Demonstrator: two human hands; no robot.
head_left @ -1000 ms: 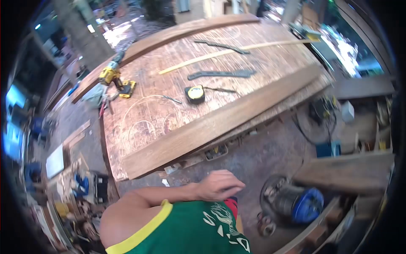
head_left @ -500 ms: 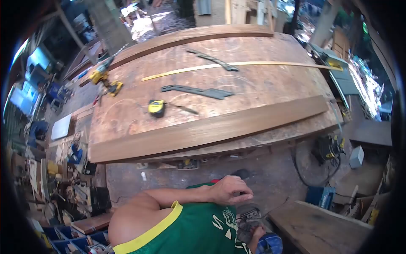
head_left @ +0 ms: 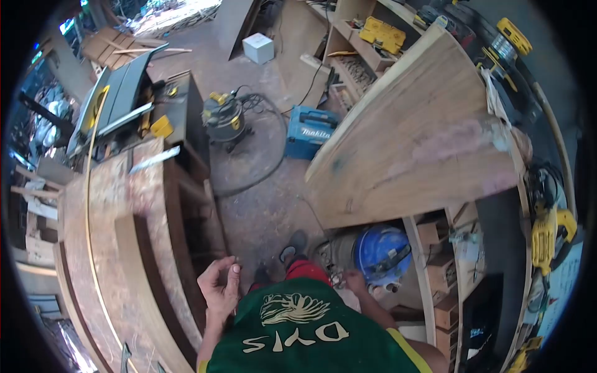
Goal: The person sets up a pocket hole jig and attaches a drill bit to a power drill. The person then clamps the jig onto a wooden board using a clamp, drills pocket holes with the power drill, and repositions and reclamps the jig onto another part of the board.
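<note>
My left hand (head_left: 219, 285) is raised in front of my body, beside the workbench edge. Its fingers are curled with the thumb close to the fingertips; anything between them is too small to make out. My right hand (head_left: 356, 283) hangs low on the right, near a blue round-topped machine (head_left: 380, 252), and its fingers cannot be made out. Left of my left hand, a long wooden board (head_left: 149, 273) lies on the workbench (head_left: 112, 205) with a thin yellow strip (head_left: 92, 248).
A large wooden panel (head_left: 416, 137) leans ahead on the right, above shelves with wooden drawers (head_left: 446, 311). On the floor stand a blue Makita case (head_left: 309, 133), a shop vacuum (head_left: 224, 121) with its hose, and a white box (head_left: 258, 48). Yellow power tools (head_left: 544, 239) line the right side.
My view has swung right, from the workbench to the floor, leaning panel and shelves. My left hand now appears left of my body, no longer across it.
</note>
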